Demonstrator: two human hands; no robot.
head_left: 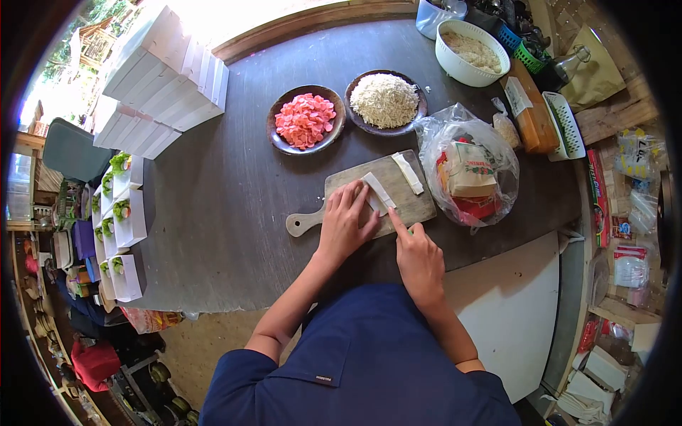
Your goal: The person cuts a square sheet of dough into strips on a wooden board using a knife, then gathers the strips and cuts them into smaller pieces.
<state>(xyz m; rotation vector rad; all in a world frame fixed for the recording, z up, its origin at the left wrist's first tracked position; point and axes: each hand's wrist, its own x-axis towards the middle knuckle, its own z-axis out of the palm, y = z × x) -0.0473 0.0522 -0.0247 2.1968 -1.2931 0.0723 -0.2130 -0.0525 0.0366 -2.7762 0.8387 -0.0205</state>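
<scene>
A wooden cutting board [341, 186] with a handle lies on the dark table in front of me. My left hand [344, 216] rests on it, fingers spread and fingertips holding down a pale white strip of food [379, 190]. My right hand [419, 259] is closed around what looks like a small knife, its index finger stretched toward the strip's near end. Most of that knife is hidden; a bit of green shows by the thumb. Another white strip [408, 174] lies at the board's far right. Beyond the board are a bowl of pink slices [305, 121] and a bowl of white shreds [384, 101].
Right of the board sits a clear plastic bag [470, 170] with packets inside. A white basket [455, 64] of pale crumbs stands at the back right. White boxes [167, 78] are stacked at the back left, near open boxes with greens [129, 220].
</scene>
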